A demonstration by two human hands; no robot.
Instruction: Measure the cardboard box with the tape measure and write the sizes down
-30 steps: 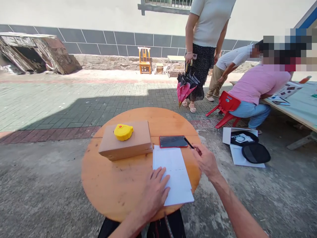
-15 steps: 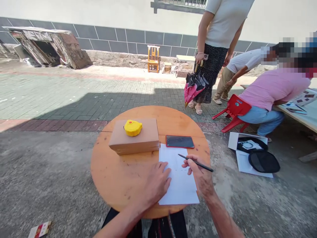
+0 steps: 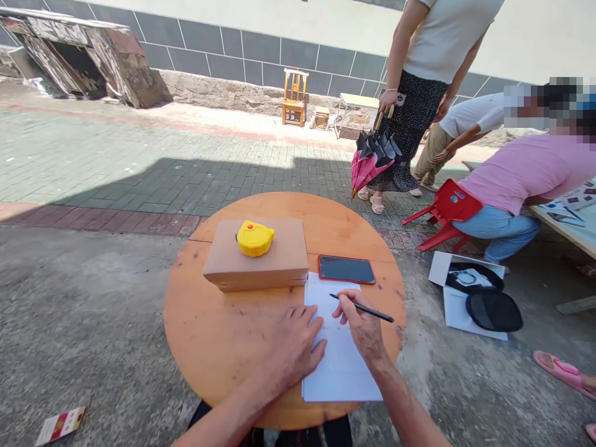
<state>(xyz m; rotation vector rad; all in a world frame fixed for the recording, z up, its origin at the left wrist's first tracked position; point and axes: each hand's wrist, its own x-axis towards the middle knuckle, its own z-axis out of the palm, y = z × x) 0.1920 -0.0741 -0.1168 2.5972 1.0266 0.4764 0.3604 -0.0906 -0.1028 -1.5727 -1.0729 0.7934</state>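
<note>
We rest our left hand (image 3: 295, 343) palm down, its fingers pointing forward and slightly apart, the thumb out to the right. Our bare left forearm (image 3: 235, 405) slants in from the lower left. We hold our right hand (image 3: 365, 329) in a writing grip, fingers bent inward, while our bare right forearm (image 3: 404, 400) angles in from the lower right.
</note>
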